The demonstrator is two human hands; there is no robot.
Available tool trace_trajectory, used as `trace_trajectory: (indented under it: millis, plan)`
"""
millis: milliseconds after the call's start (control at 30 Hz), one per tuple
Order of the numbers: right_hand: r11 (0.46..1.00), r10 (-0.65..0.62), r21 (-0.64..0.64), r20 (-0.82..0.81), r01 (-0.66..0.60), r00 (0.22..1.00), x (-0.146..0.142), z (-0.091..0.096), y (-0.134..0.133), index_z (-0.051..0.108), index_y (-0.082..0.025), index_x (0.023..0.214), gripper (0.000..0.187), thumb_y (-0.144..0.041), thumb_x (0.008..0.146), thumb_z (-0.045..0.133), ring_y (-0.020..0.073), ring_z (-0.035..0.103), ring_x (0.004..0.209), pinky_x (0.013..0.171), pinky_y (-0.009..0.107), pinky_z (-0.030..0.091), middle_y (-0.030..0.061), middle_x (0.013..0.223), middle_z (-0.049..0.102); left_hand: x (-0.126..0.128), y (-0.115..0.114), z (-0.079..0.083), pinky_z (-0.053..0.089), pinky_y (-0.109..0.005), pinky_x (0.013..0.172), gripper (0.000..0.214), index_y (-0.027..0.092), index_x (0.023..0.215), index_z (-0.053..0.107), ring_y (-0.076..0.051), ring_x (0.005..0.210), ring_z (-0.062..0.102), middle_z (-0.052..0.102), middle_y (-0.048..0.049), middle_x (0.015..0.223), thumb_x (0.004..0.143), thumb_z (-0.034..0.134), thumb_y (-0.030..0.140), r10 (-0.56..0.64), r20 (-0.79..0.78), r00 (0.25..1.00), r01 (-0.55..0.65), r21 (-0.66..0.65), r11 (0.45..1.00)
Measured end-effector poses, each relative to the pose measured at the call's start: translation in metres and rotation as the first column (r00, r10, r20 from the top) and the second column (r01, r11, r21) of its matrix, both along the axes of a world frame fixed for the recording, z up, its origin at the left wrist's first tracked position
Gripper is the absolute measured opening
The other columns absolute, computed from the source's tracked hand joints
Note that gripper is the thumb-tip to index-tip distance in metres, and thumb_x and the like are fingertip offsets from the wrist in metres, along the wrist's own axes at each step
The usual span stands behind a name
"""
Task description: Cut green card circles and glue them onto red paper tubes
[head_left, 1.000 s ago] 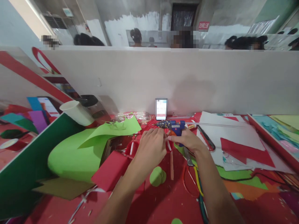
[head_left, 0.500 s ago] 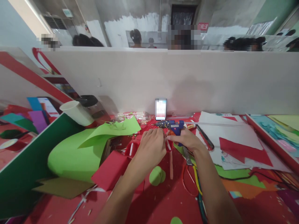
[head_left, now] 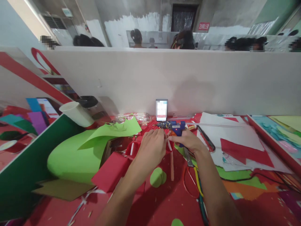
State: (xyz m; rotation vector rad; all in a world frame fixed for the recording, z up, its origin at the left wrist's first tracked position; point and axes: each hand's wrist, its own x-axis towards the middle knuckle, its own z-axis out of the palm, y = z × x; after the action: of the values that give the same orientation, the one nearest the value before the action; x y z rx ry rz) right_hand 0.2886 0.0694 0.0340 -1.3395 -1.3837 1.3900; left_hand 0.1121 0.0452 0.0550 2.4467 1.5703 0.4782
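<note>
My left hand (head_left: 150,149) and my right hand (head_left: 188,141) meet over the middle of the red table (head_left: 164,201), fingers pinched together on a small red paper piece with a white strip (head_left: 169,146). Just behind my right hand lies a blue glue gun (head_left: 172,126) with a small red light on. A red box (head_left: 110,171) sits left of my left wrist, and a small green paper shape (head_left: 158,176) lies below my hands.
Light green sheets (head_left: 77,150) curl at the left beside a white paper cup (head_left: 76,113). Scissors (head_left: 192,175) lie under my right forearm. A phone (head_left: 161,110) leans on the white partition (head_left: 164,78). White and red papers (head_left: 235,141) lie at the right. Other people sit beyond the partition.
Almost nothing differs; both hands stay pinched on the small red piece, and the view has shifted very slightly.
</note>
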Motion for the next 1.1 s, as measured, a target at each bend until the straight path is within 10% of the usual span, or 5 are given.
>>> trace_trajectory:
  millis: [867, 1100]
  plan:
    - [0.999, 0.010, 0.033, -0.003, -0.010, 1.000, -0.001, -0.001, 0.002, 0.064, -0.022, 0.090, 0.024, -0.030, 0.071, 0.077, 0.0135, 0.051, 0.061, 0.057, 0.027, 0.040, -0.0036, 0.072, 0.061, -0.006, 0.003, 0.008, 0.045, -0.038, 0.078, 0.010, 0.019, 0.096, 0.058, -0.025, 0.088, 0.064, 0.071, -0.0063, 0.098, 0.100, 0.048, 0.021, -0.029, 0.054, 0.998, 0.030, -0.014, 0.999]
    - [1.000, 0.018, 0.023, -0.008, -0.018, 1.000, 0.001, -0.003, 0.001, 0.060, -0.023, 0.082, 0.029, -0.047, 0.079, 0.076, 0.0127, 0.042, 0.053, 0.050, 0.028, 0.034, -0.0041, 0.064, 0.051, -0.035, 0.000, 0.011, 0.045, -0.043, 0.093, 0.031, 0.019, 0.110, 0.063, -0.028, 0.106, 0.061, 0.070, -0.0084, 0.108, 0.099, 0.055, 0.047, -0.183, -0.023, 0.983, 0.183, -0.024, 0.983]
